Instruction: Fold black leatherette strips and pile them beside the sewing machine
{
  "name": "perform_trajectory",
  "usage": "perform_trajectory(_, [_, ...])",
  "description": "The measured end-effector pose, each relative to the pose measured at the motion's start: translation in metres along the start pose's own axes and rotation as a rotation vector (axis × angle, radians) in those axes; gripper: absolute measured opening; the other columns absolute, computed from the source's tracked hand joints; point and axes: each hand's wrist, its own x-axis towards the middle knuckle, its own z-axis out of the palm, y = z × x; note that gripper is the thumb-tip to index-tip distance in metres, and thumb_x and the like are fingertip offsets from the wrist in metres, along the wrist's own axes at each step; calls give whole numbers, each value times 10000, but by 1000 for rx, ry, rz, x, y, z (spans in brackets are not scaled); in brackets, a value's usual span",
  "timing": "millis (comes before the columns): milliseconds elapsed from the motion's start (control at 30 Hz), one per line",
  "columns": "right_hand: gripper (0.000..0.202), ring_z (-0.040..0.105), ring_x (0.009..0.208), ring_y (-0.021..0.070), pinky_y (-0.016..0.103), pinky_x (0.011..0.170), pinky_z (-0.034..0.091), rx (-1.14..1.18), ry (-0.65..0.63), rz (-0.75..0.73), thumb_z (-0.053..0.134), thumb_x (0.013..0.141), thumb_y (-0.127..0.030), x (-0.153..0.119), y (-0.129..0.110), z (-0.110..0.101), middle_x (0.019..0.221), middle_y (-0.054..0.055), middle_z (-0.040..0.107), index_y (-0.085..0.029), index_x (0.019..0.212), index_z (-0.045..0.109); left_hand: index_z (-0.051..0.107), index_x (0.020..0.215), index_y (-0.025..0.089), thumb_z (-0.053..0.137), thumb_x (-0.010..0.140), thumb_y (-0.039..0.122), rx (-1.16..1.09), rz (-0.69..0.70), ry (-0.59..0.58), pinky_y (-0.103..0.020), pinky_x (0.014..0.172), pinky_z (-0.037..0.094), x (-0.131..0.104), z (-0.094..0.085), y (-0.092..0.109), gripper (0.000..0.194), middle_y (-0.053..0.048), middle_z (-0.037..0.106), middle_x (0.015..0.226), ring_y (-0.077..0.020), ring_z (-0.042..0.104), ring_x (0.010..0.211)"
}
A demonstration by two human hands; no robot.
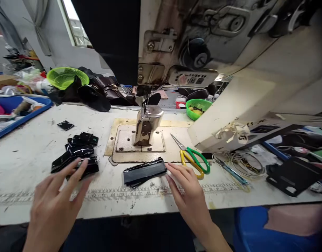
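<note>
My left hand (57, 197) reaches over a pile of glossy black patent pieces (80, 150) on the left of the table. Its fingers are apart, and the fingertips rest on or just above the nearest piece. At the centre, a stack of black strips (145, 171) lies slightly fanned in front of the sewing machine's post (147, 127). My right hand (187, 187) has thumb and fingers closed on the right end of that stack. Behind that hand, scissors (193, 157) with one yellow and one green handle lie with their blades pointing at the machine.
The machine head (203, 45) overhangs the table (26, 150). A single black piece (65, 125) lies apart. A printed ruler (110, 195) runs along the front edge. On the right are blue tweezers (233, 172) and coiled cord (251, 162); a blue tray (32, 116) stands left.
</note>
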Motion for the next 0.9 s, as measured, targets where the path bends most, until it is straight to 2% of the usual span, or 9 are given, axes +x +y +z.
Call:
perform_trajectory(100, [309, 603, 1086, 269, 438, 882, 575, -38, -59, 32, 537, 1002, -189, 17, 8, 11, 1184, 107, 671, -205, 1302, 609, 611, 1335, 217, 591, 983, 357, -54, 66, -120, -409, 892, 538, 5, 30, 31, 380, -84, 697, 1166, -268, 661, 1035])
perform_trajectory(233, [253, 621, 982, 287, 500, 848, 548, -68, -108, 32, 578, 976, -195, 23, 12, 20, 1095, 88, 681, -226, 1218, 645, 627, 1246, 182, 476, 1030, 367, -90, 54, -269, -403, 811, 544, 9, 57, 56, 322, -92, 708, 1108, -262, 670, 1000])
perform_trajectory(433, [86, 607, 968, 295, 544, 890, 501, -27, -51, 71, 557, 960, -164, 21, 6, 23, 1020, 86, 664, -213, 1005, 611, 615, 1197, 189, 520, 1022, 292, -113, 60, -219, -478, 996, 476, 4, 64, 57, 224, -53, 741, 1047, -222, 683, 949])
perform_trajectory(533, [160, 630, 924, 246, 469, 888, 533, 63, -21, 53, 457, 961, -103, 16, -7, 19, 904, 51, 650, -222, 922, 557, 600, 1151, 187, 533, 1013, 283, -133, 24, -204, -490, 989, 484, 4, 62, 62, 181, -77, 723, 1089, -241, 677, 996])
perform_trajectory(600, [175, 658, 825, 185, 330, 765, 578, 143, -30, 34, 434, 971, -99, 10, -17, 11, 843, 17, 644, -231, 943, 545, 589, 1069, 197, 508, 1016, 268, -151, 2, -186, -480, 987, 496, 5, 56, 66, 120, -88, 703, 1120, -250, 664, 1054])
perform_trajectory(667, [108, 672, 704, 135, 225, 618, 577, 308, -63, 123, 485, 992, -149, 1, -27, 1, 826, -6, 647, -232, 985, 553, 576, 1034, 216, 483, 1021, 260, -205, -48, -197, -384, 911, 548, 5, 43, 72, 104, -64, 699, 1058, -213, 679, 1007])
perform_trajectory(733, [20, 661, 589, 111, 187, 546, 573, 509, -103, 307, 570, 987, -216, -9, -34, -7, 774, -31, 635, -229, 999, 579, 583, 1087, 237, 495, 1017, 302, -306, -167, -284, -255, 723, 573, 1, 26, 77, 130, -28, 686, 953, -163, 689, 854])
perform_trajectory(800, [37, 645, 549, 109, 180, 505, 562, 591, -122, 442, 621, 966, -249, -19, -40, -9, 752, -32, 623, -226, 995, 628, 590, 1203, 256, 511, 1006, 366, -380, -282, -397, -183, 511, 512, -5, 11, 81, 239, -22, 667, 933, -131, 658, 696])
perform_trajectory(900, [143, 612, 566, 106, 187, 504, 539, 393, -99, 340, 574, 977, -214, -28, -51, -3, 824, 3, 626, -231, 1073, 679, 524, 1382, 277, 452, 1022, 362, -280, -244, -470, -174, 453, 478, -16, 3, 88, 377, -41, 673, 1014, -114, 648, 626])
